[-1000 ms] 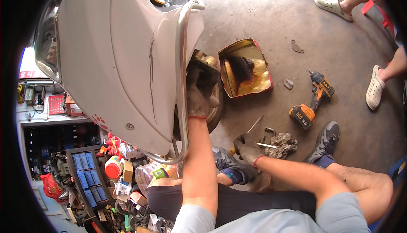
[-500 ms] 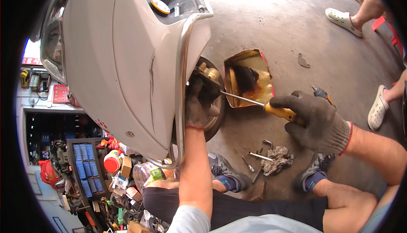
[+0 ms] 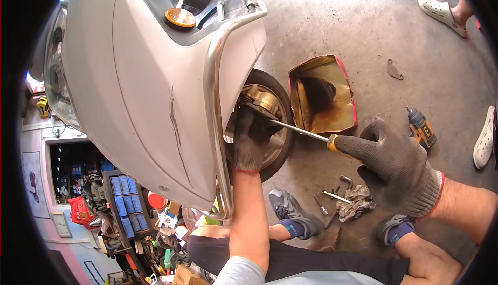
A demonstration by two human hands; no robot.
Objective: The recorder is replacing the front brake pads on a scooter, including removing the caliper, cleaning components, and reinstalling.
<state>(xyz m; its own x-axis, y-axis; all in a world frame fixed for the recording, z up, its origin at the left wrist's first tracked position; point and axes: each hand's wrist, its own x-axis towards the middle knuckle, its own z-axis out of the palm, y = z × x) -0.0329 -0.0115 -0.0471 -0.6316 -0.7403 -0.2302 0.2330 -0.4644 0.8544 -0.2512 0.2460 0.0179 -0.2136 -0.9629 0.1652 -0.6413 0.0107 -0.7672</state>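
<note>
The right hand, in a grey-brown knitted glove (image 3: pixel 397 168), has its grip curled around the handle of a yellow-handled steel screwdriver (image 3: pixel 308 133). The shaft slants up and left, its tip meeting the dark underside of a dull gold metal brake caliper (image 3: pixel 265 100). The caliper sits against the black-tyred front wheel (image 3: pixel 283 106), beside the curved chrome guard bar (image 3: pixel 211 82) of a glossy white scooter body (image 3: pixel 150 87). The left hand, in a matching red-cuffed glove (image 3: pixel 251 147), reaches in beneath the caliper; its fingers are lost in shadow, so I cannot tell whether that grip is pinching anything or merely resting there.

The chief danger, I judge, is the tip skidding off: pushing or prying at this slant could drive it into the left fingers close by. Oily gloves would make that likelier. If the caliper is loose, it could swing or drop should the left hand's support give way. The square gold-lined tray with red edges (image 3: pixel 317 68), darkly stained inside, lies just beside the tyre, so a turning wheel or a jerking tool could knock it.
</note>
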